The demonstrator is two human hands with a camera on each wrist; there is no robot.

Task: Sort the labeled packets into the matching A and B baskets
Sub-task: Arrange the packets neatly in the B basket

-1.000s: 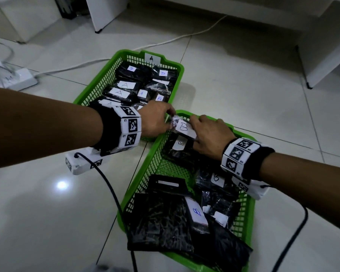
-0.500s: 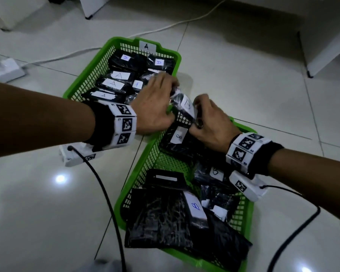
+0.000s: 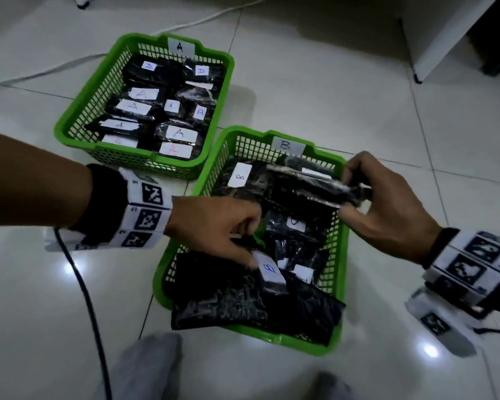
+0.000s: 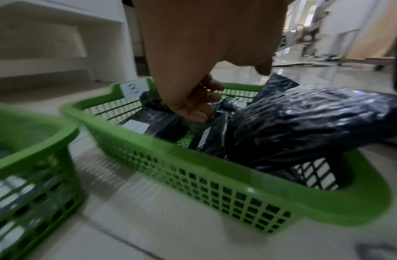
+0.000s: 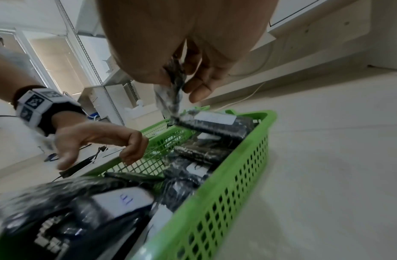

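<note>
Basket A [image 3: 70,131] is green, carries an "A" tag [image 3: 180,47] and holds several black A-labelled packets. Basket B [image 3: 341,255] sits nearer, with several black B-labelled packets inside. My right hand [image 3: 348,194] pinches the end of a long black packet [image 3: 309,184] and holds it above basket B's far half. The right wrist view shows that packet [image 5: 169,98] hanging from my right hand's fingers [image 5: 193,84]. My left hand [image 3: 250,243] hovers over basket B's near-left part with fingers loosely curled and nothing in them. Its thumb is beside a small B-labelled packet [image 3: 269,272].
A large black packet [image 3: 223,295] overhangs basket B's near rim. The black cable [image 3: 81,284] from my left wrist trails across the tiled floor. A white cable [image 3: 55,70] lies behind basket A. A white furniture leg [image 3: 433,39] stands far right. Grey-clad knees [image 3: 145,368] are at the bottom.
Both hands held a B-labelled packet at basket B's far rim. My left hand has let go and dropped back toward the basket's near-left. My right hand has carried the packet to the right.
</note>
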